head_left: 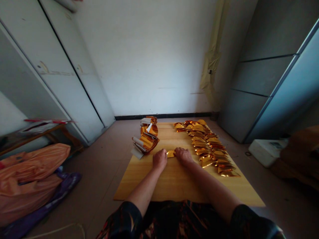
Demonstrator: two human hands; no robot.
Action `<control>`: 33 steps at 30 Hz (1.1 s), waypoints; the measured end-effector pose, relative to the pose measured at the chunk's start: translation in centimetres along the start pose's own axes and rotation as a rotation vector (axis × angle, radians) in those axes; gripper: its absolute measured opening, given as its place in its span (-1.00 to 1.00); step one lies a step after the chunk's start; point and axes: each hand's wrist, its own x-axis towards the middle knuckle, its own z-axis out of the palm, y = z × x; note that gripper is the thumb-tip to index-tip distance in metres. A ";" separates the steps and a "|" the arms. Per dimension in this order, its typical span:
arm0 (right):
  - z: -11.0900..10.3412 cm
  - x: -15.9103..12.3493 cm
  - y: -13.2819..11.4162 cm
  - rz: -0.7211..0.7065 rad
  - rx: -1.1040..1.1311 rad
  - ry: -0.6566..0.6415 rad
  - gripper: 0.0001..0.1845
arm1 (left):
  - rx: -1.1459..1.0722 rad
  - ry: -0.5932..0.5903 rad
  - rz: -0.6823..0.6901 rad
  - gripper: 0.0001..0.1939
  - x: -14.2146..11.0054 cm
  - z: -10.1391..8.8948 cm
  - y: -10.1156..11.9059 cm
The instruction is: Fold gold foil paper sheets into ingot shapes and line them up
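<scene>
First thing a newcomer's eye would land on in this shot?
Probably the shiny folded gold pieces lined up along the right side of the wooden board. Next, the small gold strip held at its ends between the left hand and right hand, mid-board. Then the curled gold sheets bunched at the board's far left.

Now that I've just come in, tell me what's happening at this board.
A person is holding a small gold piece over the wooden board, with the left hand at one end and the right hand at the other. Curled gold and whitish sheets are bunched at the board's far left. Shiny folded gold pieces lie in overlapping rows along the right side.
</scene>
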 end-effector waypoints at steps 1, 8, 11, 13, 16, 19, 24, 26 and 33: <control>-0.1 0.0 0.0 -0.003 0.001 -0.002 -0.78 | 0.017 -0.002 0.003 -0.83 0.0 -0.1 0.0; -0.6 0.1 -0.1 -0.005 -0.009 -0.028 -0.77 | 0.118 -0.046 0.035 -0.80 0.0 -0.8 0.4; -0.8 0.2 -0.2 0.010 -0.010 -0.037 -0.77 | 0.149 -0.071 0.046 -0.80 0.2 -1.0 0.4; -1.0 0.4 -0.3 0.030 -0.011 -0.046 -0.75 | 0.162 -0.082 0.052 -0.80 0.4 -1.0 0.5; -1.2 0.5 -0.5 0.058 -0.005 -0.053 -0.72 | 0.168 -0.102 0.045 -0.80 0.5 -1.1 0.5; -1.5 0.5 -0.6 0.071 0.015 -0.063 -0.70 | 0.177 -0.116 0.037 -0.80 0.6 -1.2 0.6; -1.8 0.4 -0.7 0.076 0.035 -0.050 -0.71 | 0.225 -0.108 0.033 -0.77 0.7 -1.0 0.8; -1.8 0.4 -0.7 0.078 0.030 -0.049 -0.72 | 0.235 -0.093 0.035 -0.77 0.7 -0.9 0.9; -1.7 0.2 -0.5 0.090 0.034 -0.037 -0.77 | 0.243 -0.077 0.031 -0.78 0.6 -1.0 0.9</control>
